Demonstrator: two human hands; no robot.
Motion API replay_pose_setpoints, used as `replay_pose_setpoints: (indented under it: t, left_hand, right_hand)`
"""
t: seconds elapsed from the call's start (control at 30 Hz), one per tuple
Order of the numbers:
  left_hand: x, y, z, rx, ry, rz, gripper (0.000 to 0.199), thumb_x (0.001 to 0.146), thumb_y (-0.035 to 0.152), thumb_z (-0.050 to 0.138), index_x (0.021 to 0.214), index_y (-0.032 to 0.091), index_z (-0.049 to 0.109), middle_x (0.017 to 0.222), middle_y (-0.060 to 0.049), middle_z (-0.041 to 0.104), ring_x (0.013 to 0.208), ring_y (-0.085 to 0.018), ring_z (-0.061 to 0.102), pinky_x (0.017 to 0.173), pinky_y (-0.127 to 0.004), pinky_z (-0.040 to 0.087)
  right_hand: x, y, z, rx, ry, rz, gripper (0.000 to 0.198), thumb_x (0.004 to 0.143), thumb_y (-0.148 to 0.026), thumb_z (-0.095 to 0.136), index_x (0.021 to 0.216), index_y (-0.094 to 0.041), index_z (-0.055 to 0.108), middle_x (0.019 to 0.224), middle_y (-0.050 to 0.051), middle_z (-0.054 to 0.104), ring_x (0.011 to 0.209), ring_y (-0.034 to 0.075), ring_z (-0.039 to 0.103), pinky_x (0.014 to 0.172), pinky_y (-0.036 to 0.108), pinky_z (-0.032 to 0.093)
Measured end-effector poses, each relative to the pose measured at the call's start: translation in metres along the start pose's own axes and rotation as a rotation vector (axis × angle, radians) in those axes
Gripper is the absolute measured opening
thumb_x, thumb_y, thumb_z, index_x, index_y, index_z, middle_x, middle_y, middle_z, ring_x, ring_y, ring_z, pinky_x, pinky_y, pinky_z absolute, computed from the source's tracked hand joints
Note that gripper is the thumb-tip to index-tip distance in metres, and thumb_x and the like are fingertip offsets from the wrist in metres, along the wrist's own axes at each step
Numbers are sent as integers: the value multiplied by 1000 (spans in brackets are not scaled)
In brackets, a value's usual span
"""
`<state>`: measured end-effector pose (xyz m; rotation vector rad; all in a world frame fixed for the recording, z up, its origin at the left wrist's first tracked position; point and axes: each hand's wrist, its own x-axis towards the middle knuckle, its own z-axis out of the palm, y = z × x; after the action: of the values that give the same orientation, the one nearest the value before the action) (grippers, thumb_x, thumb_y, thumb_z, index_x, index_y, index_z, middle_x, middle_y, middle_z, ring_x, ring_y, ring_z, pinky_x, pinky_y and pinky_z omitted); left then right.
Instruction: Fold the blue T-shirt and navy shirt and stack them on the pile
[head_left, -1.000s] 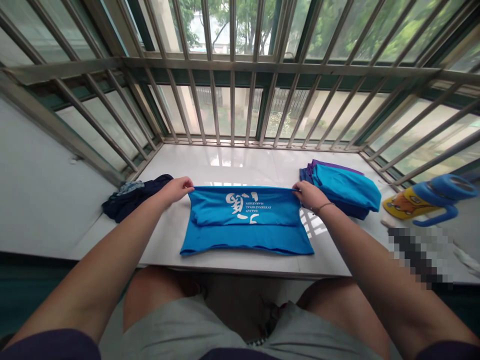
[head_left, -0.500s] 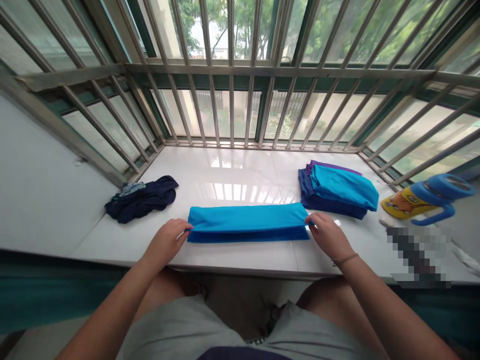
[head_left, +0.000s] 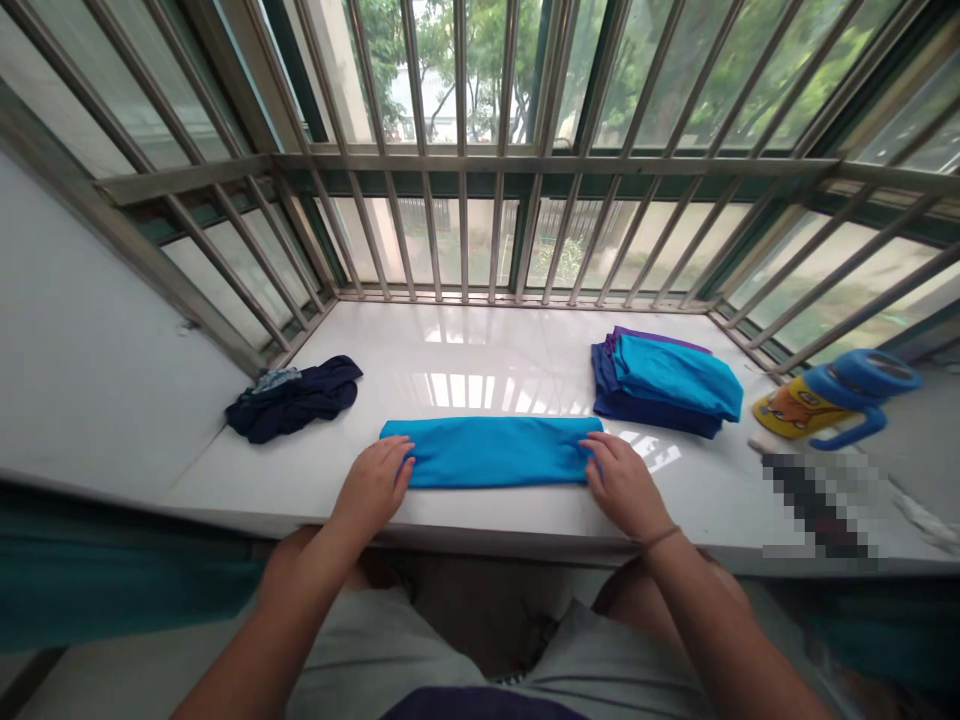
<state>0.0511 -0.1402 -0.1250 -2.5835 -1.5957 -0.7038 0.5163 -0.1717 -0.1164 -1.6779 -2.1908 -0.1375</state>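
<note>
A bright blue folded cloth (head_left: 495,452) lies as a long flat strip on the white tiled ledge, near its front edge. My left hand (head_left: 376,478) rests over the strip's left end, fingers stretched across the fabric. At the opposite end, my right hand (head_left: 616,478) touches the cloth with its fingers extended and slightly apart. Neither hand pinches the fabric. The underside and inner layers of the strip are hidden.
Folded blue and purple cloths are stacked (head_left: 667,385) at the right. A crumpled dark navy cloth (head_left: 296,400) lies left. A blue-and-yellow bottle (head_left: 829,400) and a pixelated dark object (head_left: 817,505) are at far right. Metal bars (head_left: 463,235) line the ledge's back.
The raised front edge of the blue cloth has come down, covering the darker layer below. Both hands have let go of its corners, moved inward and now lie on the strip.
</note>
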Motion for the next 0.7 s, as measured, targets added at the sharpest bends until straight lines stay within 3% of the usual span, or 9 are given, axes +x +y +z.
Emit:
replay_pose_setpoints:
  t: [0.1,0.2,0.3,0.4,0.53,0.7]
  left_hand:
    - [28,15,27,30,-100,6,49,114,40,40,148,19,68,159,-15,64,149,-34,58,128,-58,43]
    - [44,11,51,102,-207,-112,58,112,44,42,160,16,58,170,-17,51,159,-36,47,132,-61,35]
    - [44,-12,60,135,-243,-259,66,112,51,40,168,18,49,177,-16,40,164,-37,39,134,-63,30]
    - [37,-36,60,112,-236,-372,69,112,56,36,169,18,47,179,-16,36,166,-37,34,134,-64,28]
    - [34,-48,62,58,-204,-423,70,113,58,33,168,18,49,179,-16,35,167,-37,32,135,-65,25]
    - [33,-60,62,1,-199,-409,68,113,54,32,167,18,50,178,-17,38,166,-36,35,135,-63,28]
  right_hand:
    - [34,-32,19,-23,-46,12,52,112,-35,42,155,-13,62,168,18,53,158,35,44,132,55,33]
    - [58,-44,41,-94,-249,158,63,114,-43,38,170,-15,45,180,14,34,167,34,29,136,57,19]
    - [64,-35,55,-131,-355,356,70,114,-52,36,174,-15,38,181,15,30,169,36,24,135,62,19]
    - [59,-26,62,-130,-330,476,74,113,-57,33,175,-18,35,183,15,25,170,38,20,133,65,22]
    - [49,-29,62,-118,-234,614,80,112,-60,34,175,-12,33,181,24,27,166,43,28,130,66,27]
    - [31,-30,46,-117,-134,761,84,109,-61,42,162,4,44,155,40,52,145,49,54,112,64,48]
